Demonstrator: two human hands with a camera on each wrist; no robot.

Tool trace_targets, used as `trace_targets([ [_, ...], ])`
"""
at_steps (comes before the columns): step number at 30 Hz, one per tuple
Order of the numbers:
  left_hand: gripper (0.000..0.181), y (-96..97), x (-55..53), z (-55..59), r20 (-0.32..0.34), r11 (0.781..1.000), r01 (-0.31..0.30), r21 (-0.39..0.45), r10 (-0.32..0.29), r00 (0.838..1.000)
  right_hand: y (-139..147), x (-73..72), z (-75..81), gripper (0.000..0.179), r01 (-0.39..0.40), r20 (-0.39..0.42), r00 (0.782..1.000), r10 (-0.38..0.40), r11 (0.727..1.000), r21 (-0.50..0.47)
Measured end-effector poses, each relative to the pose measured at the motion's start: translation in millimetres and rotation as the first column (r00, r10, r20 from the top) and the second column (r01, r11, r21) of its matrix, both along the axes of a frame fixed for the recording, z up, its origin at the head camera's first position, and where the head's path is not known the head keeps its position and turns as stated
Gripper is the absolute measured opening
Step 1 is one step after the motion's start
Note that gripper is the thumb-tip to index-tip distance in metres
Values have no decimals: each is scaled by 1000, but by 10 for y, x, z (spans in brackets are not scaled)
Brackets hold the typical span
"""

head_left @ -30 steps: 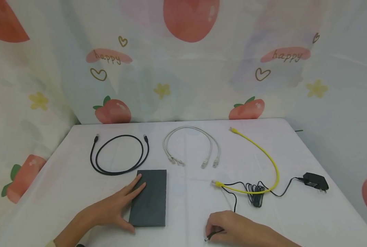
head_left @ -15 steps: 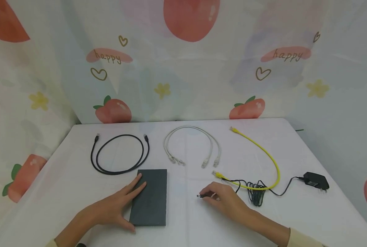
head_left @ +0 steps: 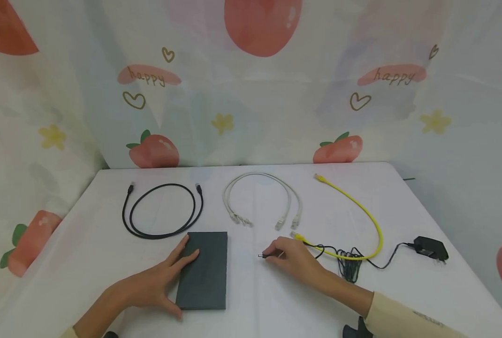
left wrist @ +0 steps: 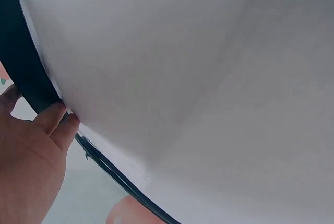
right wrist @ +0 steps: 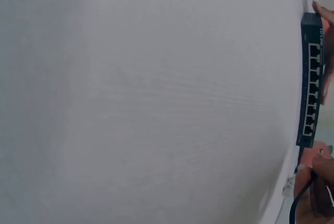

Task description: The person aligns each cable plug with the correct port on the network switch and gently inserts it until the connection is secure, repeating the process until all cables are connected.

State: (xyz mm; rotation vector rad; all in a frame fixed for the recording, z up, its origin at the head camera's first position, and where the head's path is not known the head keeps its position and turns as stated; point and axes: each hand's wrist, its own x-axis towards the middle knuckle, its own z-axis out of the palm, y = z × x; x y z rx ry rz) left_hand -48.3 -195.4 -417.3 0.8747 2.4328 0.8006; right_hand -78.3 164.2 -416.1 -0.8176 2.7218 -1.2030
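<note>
My left hand [head_left: 151,284] rests on the left side of a dark network switch [head_left: 209,272], its fingers spread over the top and its thumb at the near left corner. A row of ports shows along one side of the switch [right wrist: 313,88] in the right wrist view. To the right of it, my right hand [head_left: 299,263] pinches the barrel plug [head_left: 262,256] of a black power cord between thumb and fingers. The plug's metal tip points left toward the switch, apart from it. The cord leads back to a tied bundle [head_left: 349,271] and a black power adapter [head_left: 430,248].
A coiled black network cable [head_left: 164,235] lies behind the switch at left. Pale grey network cables [head_left: 259,174] curve at the back centre. A yellow network cable [head_left: 376,225] arcs at right, crossing the power cord. A patterned cloth [head_left: 272,108] hangs behind the table.
My right hand has carried the plug away from the near edge, forward and left toward the switch. The yellow cable's near end has shifted back slightly. My left hand stays on the switch.
</note>
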Motion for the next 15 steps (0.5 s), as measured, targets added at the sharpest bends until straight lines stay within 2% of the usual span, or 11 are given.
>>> trace_targets([
  [6, 120, -3, -2, 11, 4, 1000, 4, 13, -4, 1000, -122, -106, 18, 14, -18, -11, 1000, 19, 1000, 21],
  [12, 95, 0, -21, 2, 22, 999, -30, -15, 31, 999, -215, -206, 7, 13, -23, -22, 999, 24, 999, 23],
  [15, 90, 1, -30, 1, 17, 999, -36, -17, 36, 999, -268, -268, -7, 12, -43, -35, 998, 43, 999, 2],
])
